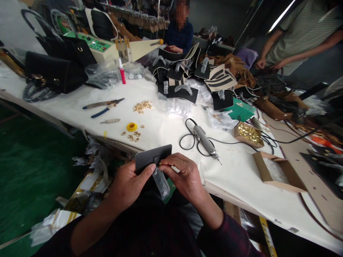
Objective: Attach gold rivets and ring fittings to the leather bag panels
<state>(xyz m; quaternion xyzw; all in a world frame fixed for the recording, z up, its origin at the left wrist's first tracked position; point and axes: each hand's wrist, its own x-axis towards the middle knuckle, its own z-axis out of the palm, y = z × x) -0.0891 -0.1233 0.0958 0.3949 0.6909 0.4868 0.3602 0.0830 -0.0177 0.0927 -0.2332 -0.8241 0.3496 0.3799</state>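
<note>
My left hand (128,184) grips a black leather bag panel (146,157) by its left side, the thumb lying across its face. A strap wrapped in clear plastic (161,184) hangs from the panel. My right hand (184,173) pinches a small gold metal fitting (160,164) against the panel, close to the left thumb. The fingertips hide most of the fitting. On the table beyond lie several loose gold fittings (133,136) by a yellow ring (132,127), with a larger pile of gold fittings (143,106) behind them.
An electric screwdriver (205,139) with a looping cord lies right of centre. Pliers (104,106) and a small pointed tool (110,121) are at left. Boxes hold gold pieces (249,135) and clear plastic (276,171). Black panels (184,91) heap at the back. Two people are across the table.
</note>
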